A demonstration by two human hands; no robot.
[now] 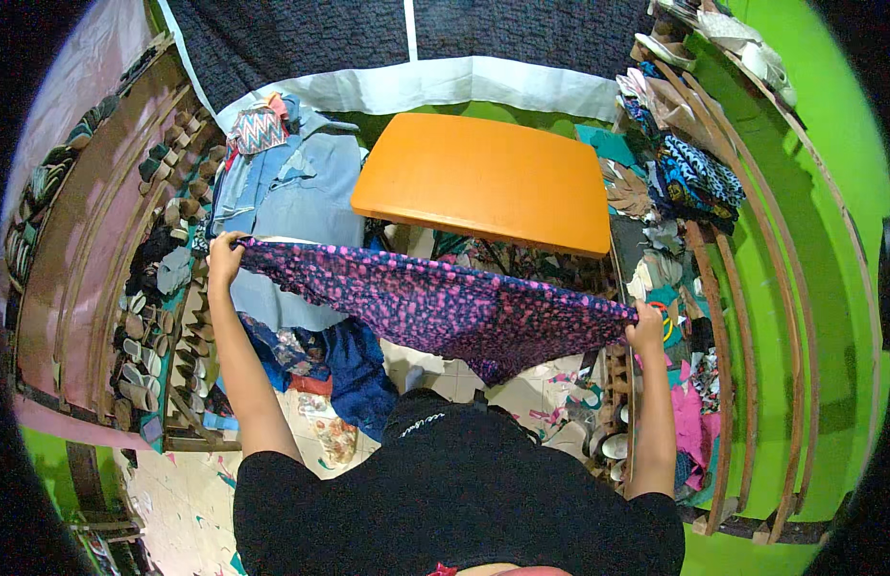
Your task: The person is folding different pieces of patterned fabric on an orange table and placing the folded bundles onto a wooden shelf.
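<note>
In the head view, the left hand [226,252] pinches one end of a dark cloth [435,302] with pink spots, and the right hand [644,328] pinches the other end. The dark cloth stretches wide between them, on the near side of the orange worktop [483,182].

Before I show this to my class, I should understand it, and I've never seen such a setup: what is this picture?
There is no machine here, just a person working with bare hands. The single picture comes from a fisheye camera on the person's head, looking down, so straight edges bend. The left hand and right hand hold a dark, pink-spotted cloth stretched between them. Beyond it is an orange table. To the table's left lies light blue fabric; shoes line the far left, and scraps litter the floor.
</note>
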